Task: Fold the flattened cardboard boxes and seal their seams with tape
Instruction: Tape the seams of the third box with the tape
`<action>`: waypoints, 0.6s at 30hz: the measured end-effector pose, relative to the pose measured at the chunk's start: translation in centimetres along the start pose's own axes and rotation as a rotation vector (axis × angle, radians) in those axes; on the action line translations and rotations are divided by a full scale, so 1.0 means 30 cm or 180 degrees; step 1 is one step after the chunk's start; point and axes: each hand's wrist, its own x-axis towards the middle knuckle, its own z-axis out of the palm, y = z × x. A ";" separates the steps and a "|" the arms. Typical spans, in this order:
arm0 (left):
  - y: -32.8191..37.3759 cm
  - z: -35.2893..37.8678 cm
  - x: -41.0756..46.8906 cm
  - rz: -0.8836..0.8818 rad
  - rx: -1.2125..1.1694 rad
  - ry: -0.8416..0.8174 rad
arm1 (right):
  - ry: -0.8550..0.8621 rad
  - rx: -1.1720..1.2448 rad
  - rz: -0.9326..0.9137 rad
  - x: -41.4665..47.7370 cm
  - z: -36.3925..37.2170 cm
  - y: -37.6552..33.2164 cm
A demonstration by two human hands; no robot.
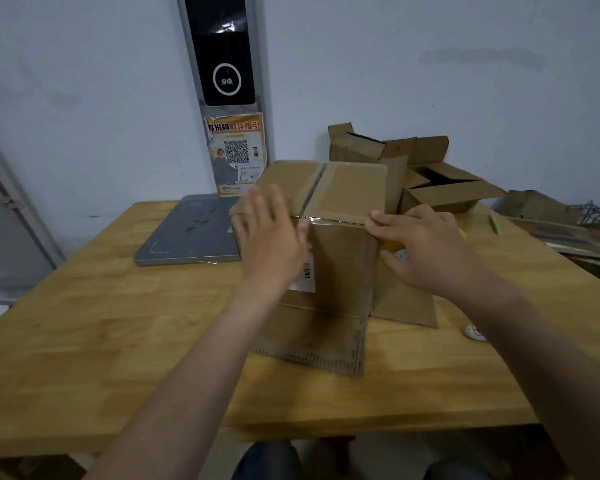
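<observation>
1. Left hand [271, 237]: arm reaches in from the near edge, palm down, fingers straight and spread, blurred. It is over the box's near-left top corner and grips nothing. Contact cannot be told.
2. Right hand [426, 247]: fingers straight, pointing left, with the fingertips [378, 218] on the box's near-right top corner and the thumb spread lower. A yellow thing [392, 245] shows between thumb and fingers. Whether the hand holds it cannot be told.
3. Box [340, 265]: upright at mid-bench [101, 341], nearer the far edge. The top flaps are folded shut, with a dark gap along the seam.
4. Glossy clear tape [329, 220] runs along the near top edge. A white barcode label [305, 275] is on the near face.
5. Brown, matte corrugated card. The bottom flaps are splayed flat on the bench: the near flap [312, 341] has printed ruler marks along its edges and the right flap [406, 303] is plain.
6. Bench: pale jointed wood planks, smooth.
7. Far-right corner: open cardboard boxes [440, 188], just behind the box.
8. Far-left: a flat grey slab [187, 230] with rounded corners, beside the box.
</observation>
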 end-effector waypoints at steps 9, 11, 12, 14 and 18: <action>0.161 0.104 -0.045 0.1321 0.0271 0.0041 | 0.0490 0.1225 0.0335 -0.047 -0.022 0.138; 0.176 0.103 -0.051 0.1254 0.0262 0.0142 | 0.0604 0.1577 0.0563 -0.078 -0.003 0.177; 0.188 0.103 -0.052 0.1183 0.0153 0.0167 | 0.0580 0.1828 0.0636 -0.096 0.013 0.190; 0.217 0.106 -0.048 0.0987 -0.0073 0.0214 | 0.0584 0.2238 0.0571 -0.125 0.045 0.213; 0.273 0.114 -0.038 0.0787 -0.0168 0.0307 | 0.0679 0.2138 0.0300 -0.134 0.062 0.247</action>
